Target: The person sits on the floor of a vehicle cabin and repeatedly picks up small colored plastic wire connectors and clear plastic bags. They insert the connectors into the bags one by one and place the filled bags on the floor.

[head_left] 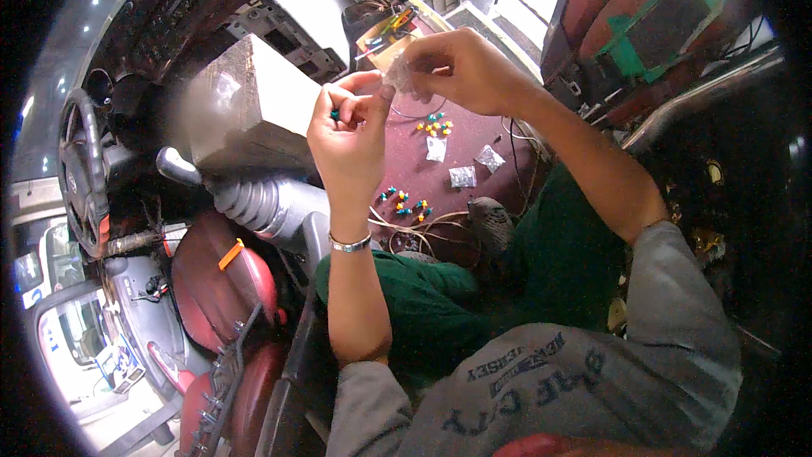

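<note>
Both hands are raised in front of me and pinch a small clear plastic bag (397,78) between them. My left hand (348,131) has thumb and forefinger at the bag's lower left side. In its curled fingers a small teal piece (335,115) shows; its kind is too small to tell. My right hand (465,74) grips the bag from the right, fingertips bent down and partly hidden. Beneath the hands, small yellow and teal pieces (435,128) lie on the dark red floor (482,129), near several little clear packets (463,177).
More small coloured pieces (403,203) and loose pale cables (436,224) lie near my shoes. A large box-shaped block (254,101) stands at left, before the steering wheel (80,173) and gear lever (178,167). Hand tools (393,25) lie beyond my hands. A red seat (224,288) is at lower left.
</note>
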The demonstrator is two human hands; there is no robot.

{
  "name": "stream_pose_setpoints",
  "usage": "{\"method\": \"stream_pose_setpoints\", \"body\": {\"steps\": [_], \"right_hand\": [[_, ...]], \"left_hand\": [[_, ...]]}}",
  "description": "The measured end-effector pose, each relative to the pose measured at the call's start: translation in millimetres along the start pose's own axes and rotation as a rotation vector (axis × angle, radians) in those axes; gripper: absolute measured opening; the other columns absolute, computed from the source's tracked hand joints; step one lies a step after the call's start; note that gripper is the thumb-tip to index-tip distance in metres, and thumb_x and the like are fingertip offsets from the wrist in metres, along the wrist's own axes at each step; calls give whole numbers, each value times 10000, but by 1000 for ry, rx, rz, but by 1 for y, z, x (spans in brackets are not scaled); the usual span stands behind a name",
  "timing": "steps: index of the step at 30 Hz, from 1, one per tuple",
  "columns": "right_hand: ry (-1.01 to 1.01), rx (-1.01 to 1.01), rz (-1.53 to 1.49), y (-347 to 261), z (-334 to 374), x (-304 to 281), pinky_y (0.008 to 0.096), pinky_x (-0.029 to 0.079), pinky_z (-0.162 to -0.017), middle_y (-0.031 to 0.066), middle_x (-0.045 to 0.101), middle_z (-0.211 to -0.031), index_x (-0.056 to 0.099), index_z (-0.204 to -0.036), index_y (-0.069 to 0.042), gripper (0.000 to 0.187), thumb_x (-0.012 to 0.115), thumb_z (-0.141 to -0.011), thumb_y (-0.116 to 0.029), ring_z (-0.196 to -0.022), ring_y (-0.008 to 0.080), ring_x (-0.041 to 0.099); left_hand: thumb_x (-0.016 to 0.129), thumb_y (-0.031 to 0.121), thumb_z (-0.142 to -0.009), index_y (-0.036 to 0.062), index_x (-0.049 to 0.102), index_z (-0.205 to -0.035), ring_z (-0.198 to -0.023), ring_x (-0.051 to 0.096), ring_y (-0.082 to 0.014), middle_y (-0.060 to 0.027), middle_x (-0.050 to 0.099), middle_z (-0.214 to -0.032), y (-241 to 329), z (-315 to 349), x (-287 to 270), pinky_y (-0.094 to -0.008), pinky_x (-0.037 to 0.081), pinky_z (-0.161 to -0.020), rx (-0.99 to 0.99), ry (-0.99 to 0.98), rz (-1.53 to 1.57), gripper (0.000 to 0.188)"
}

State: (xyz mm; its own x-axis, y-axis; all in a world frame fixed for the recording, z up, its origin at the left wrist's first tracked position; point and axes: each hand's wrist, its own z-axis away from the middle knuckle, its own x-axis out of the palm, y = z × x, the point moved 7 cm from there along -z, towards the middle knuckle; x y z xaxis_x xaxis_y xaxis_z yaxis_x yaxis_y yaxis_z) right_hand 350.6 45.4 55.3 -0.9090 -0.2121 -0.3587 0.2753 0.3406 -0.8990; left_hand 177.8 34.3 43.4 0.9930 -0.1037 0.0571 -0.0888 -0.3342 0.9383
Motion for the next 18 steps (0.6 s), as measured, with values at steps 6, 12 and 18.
{"method": "stream_pose_setpoints", "body": {"steps": [6, 12, 18], "right_hand": [[10, -79, -38, 5, -1, -4, 287, 560, -812, 34, 694, -917, 707, -1066, 22, 127, 696, -947, -18, -840, 88, 630], [6, -29, 30, -8, 7, -6, 300, 554, -807, 45, 665, -991, 709, -1072, -13, 166, 728, -918, -70, -893, 94, 625], [56, -73, 143, -21, 18, -11, 317, 560, -787, 81, 673, -993, 717, -1077, -7, 206, 764, -911, -119, -894, 137, 662]], "left_hand": [[764, 23, -937, 62, 430, -854, -746, 512, -12, -148, 705, -1084, -3, -2, -2, -166, 452, -666, -57, 28, 70, 346], [744, 43, -961, 90, 394, -842, -742, 489, -9, -127, 701, -1065, -2, -3, -6, -162, 450, -687, -99, 59, 151, 373], [741, 48, -965, 105, 349, -854, -770, 483, -18, -138, 702, -1083, 8, 10, 8, -173, 471, -725, -129, 22, 174, 412]]}}
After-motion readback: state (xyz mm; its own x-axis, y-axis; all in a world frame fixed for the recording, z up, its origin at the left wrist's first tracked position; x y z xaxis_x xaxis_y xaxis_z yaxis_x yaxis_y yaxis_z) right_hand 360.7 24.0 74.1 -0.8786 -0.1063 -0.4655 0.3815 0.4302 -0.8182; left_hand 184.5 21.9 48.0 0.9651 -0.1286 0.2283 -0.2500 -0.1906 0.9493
